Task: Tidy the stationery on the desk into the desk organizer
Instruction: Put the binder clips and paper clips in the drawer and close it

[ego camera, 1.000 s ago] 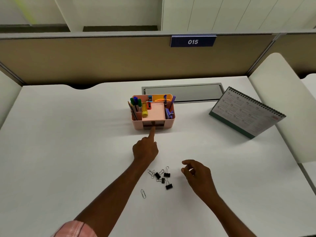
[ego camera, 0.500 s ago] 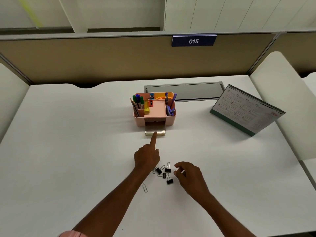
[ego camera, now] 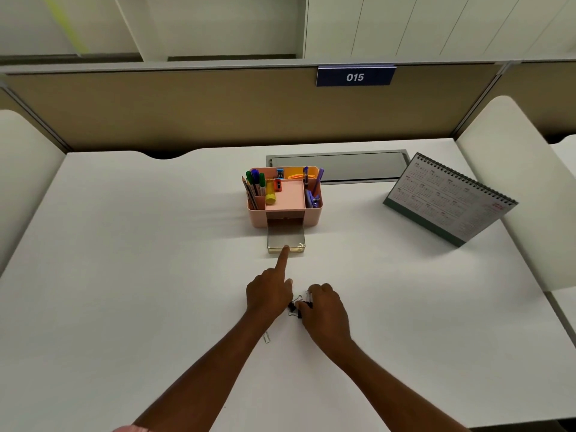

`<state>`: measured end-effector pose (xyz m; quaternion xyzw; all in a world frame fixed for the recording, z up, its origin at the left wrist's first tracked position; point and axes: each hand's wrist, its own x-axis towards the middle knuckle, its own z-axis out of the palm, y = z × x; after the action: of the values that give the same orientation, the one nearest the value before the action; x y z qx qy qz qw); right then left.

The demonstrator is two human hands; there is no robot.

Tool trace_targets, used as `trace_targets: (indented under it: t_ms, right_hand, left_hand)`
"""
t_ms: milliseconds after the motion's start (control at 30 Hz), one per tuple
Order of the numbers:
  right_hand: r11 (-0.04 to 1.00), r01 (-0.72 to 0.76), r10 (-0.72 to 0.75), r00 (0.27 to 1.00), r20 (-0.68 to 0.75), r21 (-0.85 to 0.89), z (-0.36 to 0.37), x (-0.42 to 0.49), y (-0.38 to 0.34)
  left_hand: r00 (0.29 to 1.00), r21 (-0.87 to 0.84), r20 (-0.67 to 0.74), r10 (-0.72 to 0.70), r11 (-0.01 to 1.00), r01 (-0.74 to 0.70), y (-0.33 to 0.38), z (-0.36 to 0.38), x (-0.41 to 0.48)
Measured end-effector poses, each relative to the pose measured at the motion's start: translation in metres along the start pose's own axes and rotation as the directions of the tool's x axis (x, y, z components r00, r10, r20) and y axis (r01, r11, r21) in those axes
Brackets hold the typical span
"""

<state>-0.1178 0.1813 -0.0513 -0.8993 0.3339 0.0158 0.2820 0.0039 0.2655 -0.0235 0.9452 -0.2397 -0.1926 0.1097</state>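
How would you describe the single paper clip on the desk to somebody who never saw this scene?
On the white desk, come nearer than the pink organizer to where the right hand pinches black binder clips. The paper clip lies alone just nearer, beside the left forearm: thin silver wire, not black.

body log | L arm: pink sleeve (ego camera: 132,428), just a sliver vis. at btm edge, fabric detail too small to tell | forearms: both bare | L hand (ego camera: 268,296) & R hand (ego camera: 325,310): bare
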Motion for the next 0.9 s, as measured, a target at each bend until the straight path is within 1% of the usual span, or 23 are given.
trace_targets:
  t_ms: [133, 333, 600, 767, 900]
  right_hand:
    - [1.0, 0.003, -0.003, 1.0, -0.001, -0.028, 0.002, -0.001, 0.0]
    - [0.999, 0.031, -0.03, 1.0, 0.002, -0.043, -0.001, 0.001, 0.007]
    - [0.988, 0.108, -0.103, 0.993, 0.049, -0.114, -0.006, 0.003, 0.014]
    - [0.993, 0.103, -0.102, 0.995, 0.022, -0.061, -0.014, 0.021, 0.013]
    - [0.984, 0.177, -0.176, 0.984, -0.034, 0.019, -0.029, 0.044, 0.001]
  left_hand:
    - [1.0, -0.002, 0.001, 0.006, 1.0, -0.006, 0.0, 0.001, -0.001]
    - [0.999, -0.053, -0.007, 0.038, 0.998, -0.038, -0.007, 0.008, -0.009]
    - [0.997, -0.19, -0.056, 0.059, 0.979, -0.068, -0.027, 0.027, -0.043]
    - [0.996, -0.221, -0.069, 0.057, 0.973, -0.071, -0.023, 0.03, -0.052]
    - [0.994, -0.194, -0.098, 0.058, 0.978, -0.076, -0.019, 0.031, -0.051]
